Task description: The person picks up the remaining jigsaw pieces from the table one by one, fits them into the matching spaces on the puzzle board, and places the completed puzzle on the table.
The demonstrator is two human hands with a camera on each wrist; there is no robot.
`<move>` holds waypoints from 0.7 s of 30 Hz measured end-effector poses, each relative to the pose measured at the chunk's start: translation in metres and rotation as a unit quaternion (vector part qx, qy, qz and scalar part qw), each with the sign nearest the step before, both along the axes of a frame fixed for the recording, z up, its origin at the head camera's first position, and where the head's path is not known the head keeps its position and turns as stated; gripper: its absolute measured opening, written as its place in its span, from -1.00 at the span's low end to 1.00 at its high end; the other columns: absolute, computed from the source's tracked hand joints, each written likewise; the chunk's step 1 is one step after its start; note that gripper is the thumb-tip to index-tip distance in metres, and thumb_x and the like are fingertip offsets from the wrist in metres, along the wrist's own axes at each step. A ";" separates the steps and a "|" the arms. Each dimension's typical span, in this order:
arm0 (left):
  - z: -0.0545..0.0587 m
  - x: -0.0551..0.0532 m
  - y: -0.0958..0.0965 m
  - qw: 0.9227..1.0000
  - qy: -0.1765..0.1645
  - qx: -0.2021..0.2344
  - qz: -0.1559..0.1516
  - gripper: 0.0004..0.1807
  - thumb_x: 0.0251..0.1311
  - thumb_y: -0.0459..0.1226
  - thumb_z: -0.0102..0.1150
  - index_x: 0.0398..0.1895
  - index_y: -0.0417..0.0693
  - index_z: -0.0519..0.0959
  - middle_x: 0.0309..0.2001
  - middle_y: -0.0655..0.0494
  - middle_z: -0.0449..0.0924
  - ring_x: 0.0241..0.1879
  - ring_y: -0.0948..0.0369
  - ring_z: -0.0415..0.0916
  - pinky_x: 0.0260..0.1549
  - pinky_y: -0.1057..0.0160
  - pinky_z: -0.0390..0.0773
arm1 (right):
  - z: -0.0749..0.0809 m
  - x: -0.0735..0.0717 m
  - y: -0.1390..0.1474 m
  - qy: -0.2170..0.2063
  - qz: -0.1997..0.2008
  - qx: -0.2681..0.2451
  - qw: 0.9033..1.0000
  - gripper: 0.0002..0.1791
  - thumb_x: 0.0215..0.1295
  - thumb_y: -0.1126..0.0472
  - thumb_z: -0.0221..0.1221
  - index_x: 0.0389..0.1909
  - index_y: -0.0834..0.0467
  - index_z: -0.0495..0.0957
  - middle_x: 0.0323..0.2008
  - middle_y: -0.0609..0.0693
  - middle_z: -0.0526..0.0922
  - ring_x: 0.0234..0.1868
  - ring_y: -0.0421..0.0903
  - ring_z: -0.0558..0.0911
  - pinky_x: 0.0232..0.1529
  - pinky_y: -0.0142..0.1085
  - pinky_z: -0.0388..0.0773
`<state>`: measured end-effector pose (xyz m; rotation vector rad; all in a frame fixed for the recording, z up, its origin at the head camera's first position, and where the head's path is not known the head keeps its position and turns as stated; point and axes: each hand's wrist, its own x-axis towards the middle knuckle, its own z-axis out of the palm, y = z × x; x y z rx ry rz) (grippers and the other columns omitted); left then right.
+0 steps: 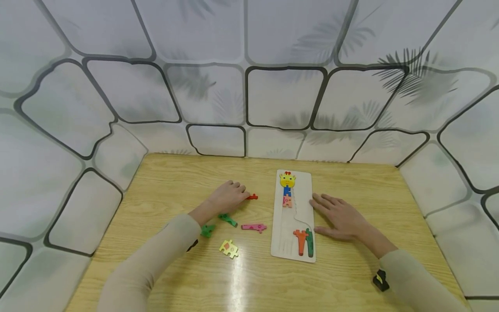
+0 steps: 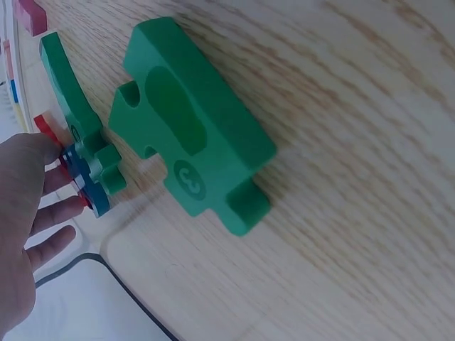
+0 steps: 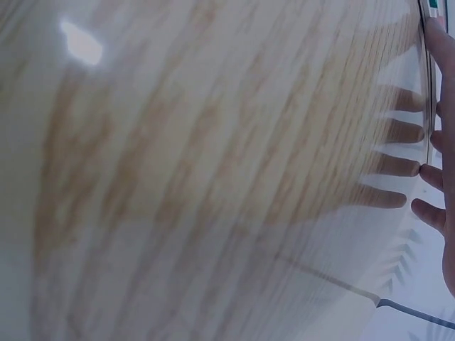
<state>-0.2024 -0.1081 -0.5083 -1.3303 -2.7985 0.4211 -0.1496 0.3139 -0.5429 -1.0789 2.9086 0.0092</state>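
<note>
My left hand [image 1: 230,196] reaches over the table, its fingertips at a red puzzle piece [image 1: 252,196]. In the left wrist view its thumb and fingers are at a blue piece [image 2: 91,186] overlapping the red one; whether they pinch it I cannot tell. Two green pieces, one long [image 2: 75,92] and one numbered 3 [image 2: 186,128], lie close by. Spread beside the pale puzzle board [image 1: 278,234], my right hand [image 1: 338,216] touches its right edge with its fingertips. On the board are a yellow giraffe head [image 1: 287,180], blue and pink neck pieces, and orange [image 1: 300,242] and green [image 1: 309,243] leg pieces.
A pink piece [image 1: 254,227] lies left of the board, with a yellow piece [image 1: 228,248] nearer the front. The wooden table [image 1: 187,173] meets a patterned backdrop [image 1: 218,138] at the back and sides. Light glares off the table front.
</note>
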 end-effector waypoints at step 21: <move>-0.002 0.001 0.016 1.000 0.004 -0.004 0.030 -0.73 0.59 -0.11 0.07 0.17 0.06 0.65 0.01 0.10 0.74 -0.01 0.14 0.69 0.05 0.15 0.69 | -0.002 0.001 0.000 -0.007 -0.005 0.002 1.000 -0.03 0.44 -0.46 0.07 0.66 0.03 0.18 0.66 0.11 0.22 0.60 0.26 0.33 0.46 0.25 0.43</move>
